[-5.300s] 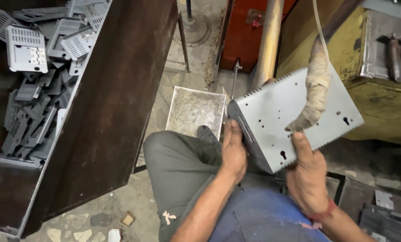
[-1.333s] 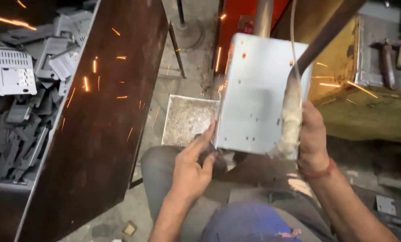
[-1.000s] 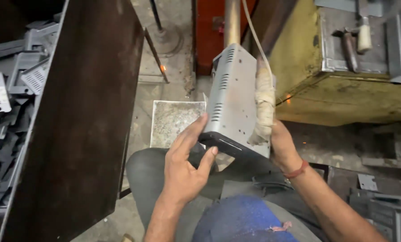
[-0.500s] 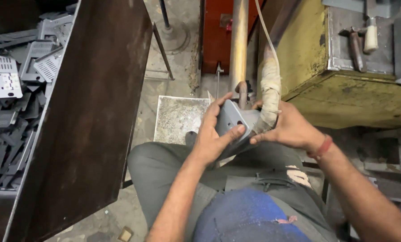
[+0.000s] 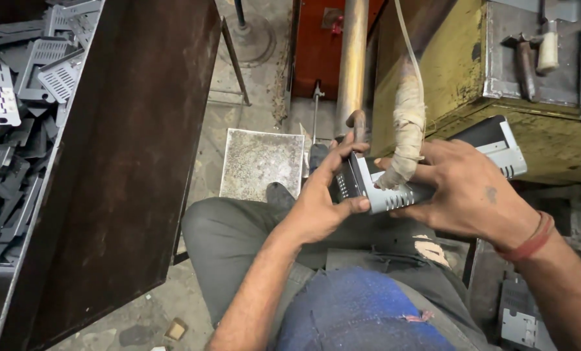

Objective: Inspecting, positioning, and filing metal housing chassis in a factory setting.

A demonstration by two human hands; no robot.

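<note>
A grey sheet-metal box (image 5: 394, 193) with vent slots lies across my lap, its far end (image 5: 501, 146) sticking out to the right. My left hand (image 5: 319, 201) grips its near left corner, fingers curled over the edge. My right hand (image 5: 462, 188) holds the box from the right and also pinches a cloth-wrapped tool handle (image 5: 407, 127) with a white cable running up from it. The tip of the wrapped tool rests on the box's top face. A vertical metal pipe (image 5: 352, 65) stands just behind the box.
A dark metal bin (image 5: 141, 162) at left holds several grey stamped sheet parts (image 5: 17, 97). A square metal plate (image 5: 261, 162) lies on the floor by my foot. A yellow machine body (image 5: 472, 84) is at right, more grey parts (image 5: 517, 318) low right.
The box was held upright against the pipe with sparks flying; it has since been turned and lowered flat onto my lap, and the sparks have stopped.
</note>
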